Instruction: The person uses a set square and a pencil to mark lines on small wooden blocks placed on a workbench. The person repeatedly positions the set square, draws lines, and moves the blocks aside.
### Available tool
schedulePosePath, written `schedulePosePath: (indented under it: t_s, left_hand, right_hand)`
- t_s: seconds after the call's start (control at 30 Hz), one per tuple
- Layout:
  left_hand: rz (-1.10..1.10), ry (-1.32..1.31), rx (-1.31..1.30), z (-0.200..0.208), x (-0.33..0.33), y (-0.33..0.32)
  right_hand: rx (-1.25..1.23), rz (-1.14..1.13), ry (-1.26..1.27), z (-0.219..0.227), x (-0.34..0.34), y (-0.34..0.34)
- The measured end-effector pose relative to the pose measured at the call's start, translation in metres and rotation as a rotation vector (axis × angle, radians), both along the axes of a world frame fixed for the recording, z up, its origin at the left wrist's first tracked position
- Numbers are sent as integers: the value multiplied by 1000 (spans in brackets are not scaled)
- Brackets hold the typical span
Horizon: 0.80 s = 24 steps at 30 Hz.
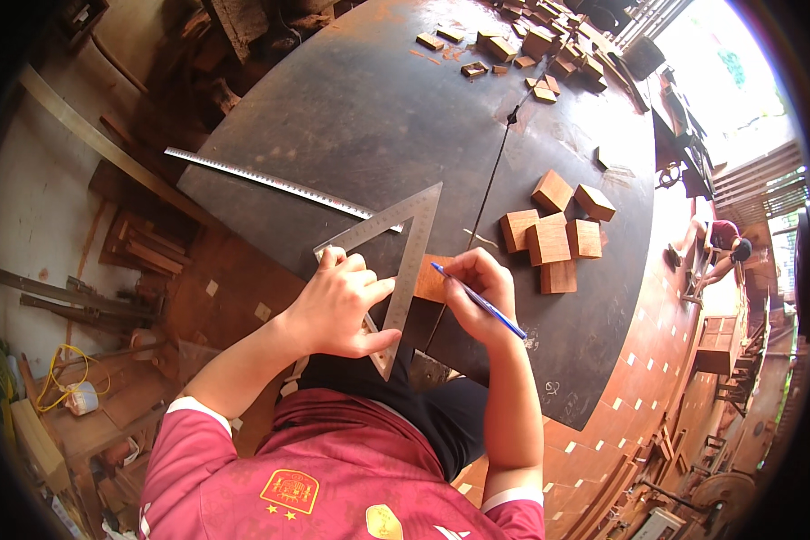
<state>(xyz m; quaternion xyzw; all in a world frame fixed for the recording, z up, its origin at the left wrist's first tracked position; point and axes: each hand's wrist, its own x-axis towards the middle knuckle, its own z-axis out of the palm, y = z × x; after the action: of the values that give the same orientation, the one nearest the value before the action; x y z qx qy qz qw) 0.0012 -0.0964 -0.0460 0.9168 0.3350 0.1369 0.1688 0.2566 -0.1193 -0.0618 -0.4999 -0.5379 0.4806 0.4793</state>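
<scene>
Silver straight graduated ruler [283,185]: lies at ten o'clock from the reddish-brown wooden block [432,284]. Left hand [344,301]: nine o'clock, fingers part-curled over a grey triangular set square [411,261]; whether clamping or merely pressing, cannot tell. Block: beside the set square's three-o'clock edge, partly hidden. Slim blue pen [498,315]: tip over the block, pinched in right hand [490,283], three o'clock. Advisable, by judgement: set square flat and firm, pen tight along its edge. Several brown, squarish wooden blocks [549,241]: clustered, two o'clock.
</scene>
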Motion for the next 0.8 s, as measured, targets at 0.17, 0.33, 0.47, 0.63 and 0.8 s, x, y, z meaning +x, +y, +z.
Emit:
schedulePosePath:
  t_s: [0.17,0.33,0.47,0.63,0.8]
  left_hand:
    - [2,18,-13,1,1,3]
    - [-12,28,13,2,1,2]
    - [-3,24,15,-1,1,2]
    - [-4,22,-8,2,1,1]
    - [-9,15,8,0,2,1]
  right_hand:
    - [-37,21,-95,-2,0,6]
    - [-21,-13,-96,-6,-1,6]
    - [-6,-26,-101,-5,-4,5]
    - [7,-48,-130,-5,-5,5]
    - [34,-50,-159,-7,-4,5]
